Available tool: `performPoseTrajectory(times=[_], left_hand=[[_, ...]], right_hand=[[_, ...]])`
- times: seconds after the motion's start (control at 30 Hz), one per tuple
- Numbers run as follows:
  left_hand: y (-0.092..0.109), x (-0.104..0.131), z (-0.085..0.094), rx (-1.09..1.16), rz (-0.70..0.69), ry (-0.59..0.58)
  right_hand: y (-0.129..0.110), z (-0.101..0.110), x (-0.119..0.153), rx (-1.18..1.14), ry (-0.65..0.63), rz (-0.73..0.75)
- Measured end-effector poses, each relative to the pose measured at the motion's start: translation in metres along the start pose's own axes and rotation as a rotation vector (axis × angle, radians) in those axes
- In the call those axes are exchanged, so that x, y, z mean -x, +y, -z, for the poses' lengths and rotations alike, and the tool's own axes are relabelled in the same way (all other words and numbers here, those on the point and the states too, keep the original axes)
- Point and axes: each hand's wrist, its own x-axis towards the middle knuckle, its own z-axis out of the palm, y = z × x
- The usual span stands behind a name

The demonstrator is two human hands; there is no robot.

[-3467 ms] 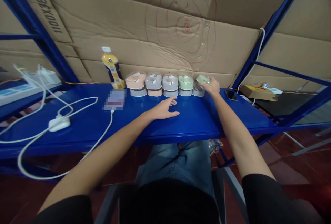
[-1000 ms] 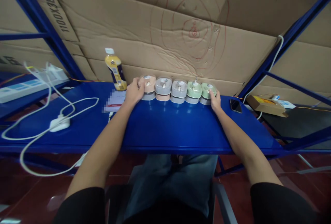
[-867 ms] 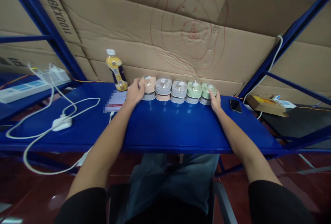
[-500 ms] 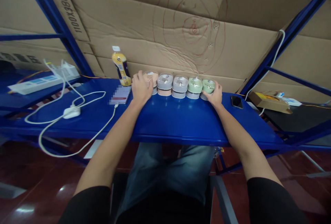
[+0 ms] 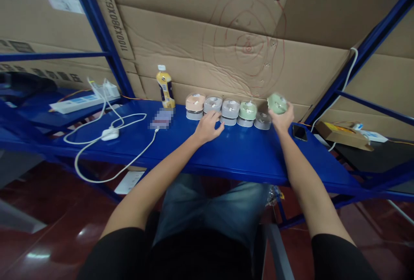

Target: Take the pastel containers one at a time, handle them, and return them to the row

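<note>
The right hand (image 5: 283, 117) gripped a tilted pale-green box (image 5: 277, 102) above and just right of the lone grey box (image 5: 262, 121). A slack hold risked dropping it onto that grey box; a swing to the grey box's left could have knocked the green-topped stack (image 5: 248, 111), one to its right the black phone (image 5: 299, 133). The left hand (image 5: 208, 128), well left of the grey box, had thumb and fingers loosely apart; contact with the grey-topped stack (image 5: 212, 104) beyond it could not be told, but a careless nudge might have shifted it.

Held green container (image 5: 276, 103) partly hidden by right hand (image 5: 283, 119), cabled device (image 5: 162, 119) pixelated, lid labels (image 5: 232, 102) unreadably small
</note>
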Motion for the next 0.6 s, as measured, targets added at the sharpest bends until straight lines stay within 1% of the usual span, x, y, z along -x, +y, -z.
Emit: performPoseTrajectory(times=[0.07, 0.1, 0.17, 0.2, 0.23, 0.33, 0.4, 0.43, 0.47, 0.53, 0.6], left_hand=[[-0.009, 0.000, 0.001, 0.134, 0.059, 0.021], [-0.016, -0.001, 0.002, 0.220, 0.112, 0.026], [-0.030, -0.003, 0.006, 0.411, 0.232, 0.006], [-0.037, -0.003, 0.009, 0.506, 0.277, -0.023], [-0.043, -0.003, 0.012, 0.590, 0.304, -0.057], [-0.052, 0.001, 0.025, 0.741, 0.315, -0.157], [-0.051, 0.008, 0.033, 0.774, 0.322, -0.229], [-0.050, 0.011, 0.036, 0.775, 0.327, -0.278], [-0.049, 0.015, 0.037, 0.768, 0.328, -0.327], [-0.048, 0.020, 0.038, 0.731, 0.313, -0.393], [-0.048, 0.024, 0.034, 0.662, 0.284, -0.387]], right_hand=[[-0.014, 0.014, -0.005, -0.075, 0.027, 0.097], [-0.023, 0.020, -0.006, -0.114, 0.003, 0.156], [-0.044, 0.030, 0.001, -0.191, -0.125, 0.272], [-0.055, 0.032, 0.008, -0.241, -0.214, 0.313], [-0.066, 0.033, 0.018, -0.288, -0.329, 0.346], [-0.089, 0.022, 0.059, -0.403, -0.713, 0.405], [-0.094, 0.007, 0.087, -0.490, -0.957, 0.435], [-0.094, -0.001, 0.099, -0.517, -1.052, 0.458], [-0.092, -0.009, 0.108, -0.530, -1.119, 0.473], [-0.085, -0.022, 0.121, -0.533, -1.178, 0.480], [-0.078, -0.030, 0.126, -0.516, -1.201, 0.471]])
